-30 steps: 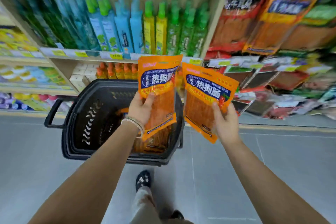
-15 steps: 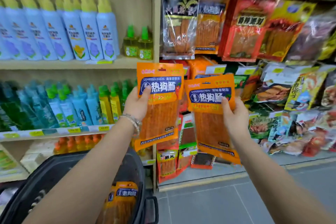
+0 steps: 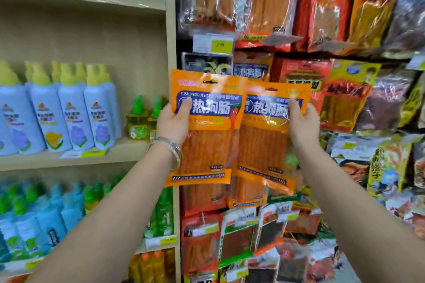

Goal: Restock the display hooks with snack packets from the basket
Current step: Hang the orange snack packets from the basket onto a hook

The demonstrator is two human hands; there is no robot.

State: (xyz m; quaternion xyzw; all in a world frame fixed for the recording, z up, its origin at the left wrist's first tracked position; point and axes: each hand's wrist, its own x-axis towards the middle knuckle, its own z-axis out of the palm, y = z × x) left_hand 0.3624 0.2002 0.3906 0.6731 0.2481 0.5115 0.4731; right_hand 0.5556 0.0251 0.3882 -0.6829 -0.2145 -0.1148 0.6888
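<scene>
While two orange snack packets are hanging upright side by side before the crowded snack display (image 3: 322,30), the left packet (image 3: 202,126) is overlapping the right packet (image 3: 266,135). The left hand (image 3: 171,122) is pinching one, the right hand (image 3: 301,122) the other, beside a wooden shelf (image 3: 170,30) of bottles (image 3: 69,110).

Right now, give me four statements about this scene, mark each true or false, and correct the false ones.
1. The left hand grips the left packet, and the right hand grips the right packet. True.
2. The bracelet is on the right wrist. False: it is on the left wrist.
3. The blue bottles stand on the shelf left of the packets. True.
4. Both packets lie in a basket. False: they are held up in front of the snack display.
</scene>
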